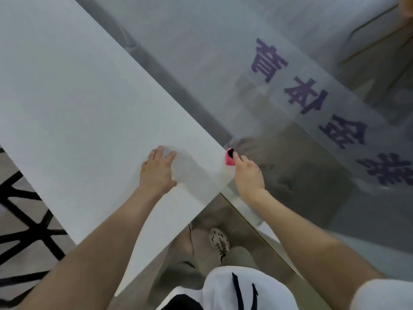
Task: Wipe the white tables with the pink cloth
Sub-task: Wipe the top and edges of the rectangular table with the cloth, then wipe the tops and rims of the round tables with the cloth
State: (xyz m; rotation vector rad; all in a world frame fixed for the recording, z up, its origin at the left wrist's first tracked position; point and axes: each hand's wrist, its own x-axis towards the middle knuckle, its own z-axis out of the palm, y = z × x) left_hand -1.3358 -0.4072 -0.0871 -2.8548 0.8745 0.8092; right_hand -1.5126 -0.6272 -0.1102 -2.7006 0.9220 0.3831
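The pink cloth (229, 161) is small and bunched, and it looks soft and very light, so it probably folds and slips under the fingers if the pressure is weak. It sits at the right edge of the white counter (78, 97), a little right of the middle of the frame. The right hand (247, 176) has its fingers curled around the cloth and pinches it from behind. Only a small part of the cloth shows past the fingers. For a wider wipe, it seems better to spread the cloth and press it with a flat palm than to hold it in a small lump.

The left hand (156, 170) lies flat on the counter with the fingers relaxed and holds nothing; it seems to give support.

The counter is smooth, matte and white, and runs from the upper left of the frame down to the lower middle. The cloth should slide easily on it. Just beside its right edge stands a glass wall (290, 70) with purple characters (268, 61), so there is little room for the hand there. In the lower left is a floor (26, 220) with black lines, and a shoe (220, 240) shows at the bottom.
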